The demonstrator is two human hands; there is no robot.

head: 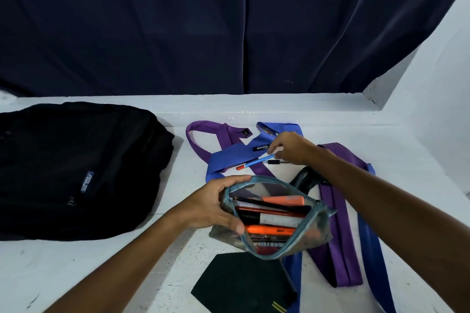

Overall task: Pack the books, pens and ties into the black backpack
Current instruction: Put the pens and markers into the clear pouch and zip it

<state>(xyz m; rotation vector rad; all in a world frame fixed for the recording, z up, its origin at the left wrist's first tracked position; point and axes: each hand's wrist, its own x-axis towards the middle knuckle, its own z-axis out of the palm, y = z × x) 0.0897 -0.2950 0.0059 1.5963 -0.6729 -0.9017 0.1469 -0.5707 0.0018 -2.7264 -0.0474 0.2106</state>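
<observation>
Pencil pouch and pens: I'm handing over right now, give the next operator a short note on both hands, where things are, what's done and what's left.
Left hand grips the open pencil pouch by its rim, holding it above the table; it already holds markers and pens.
Right hand pinches the blue pen lying on the ties.
Two black pens remain loose by that hand.
Purple tie, blue tie and dark tie lie spread on the table.
Black backpack lies at left; nothing visibly packed in it.
No books in view.
Left: finish pens, then pouch and ties into the backpack.
</observation>
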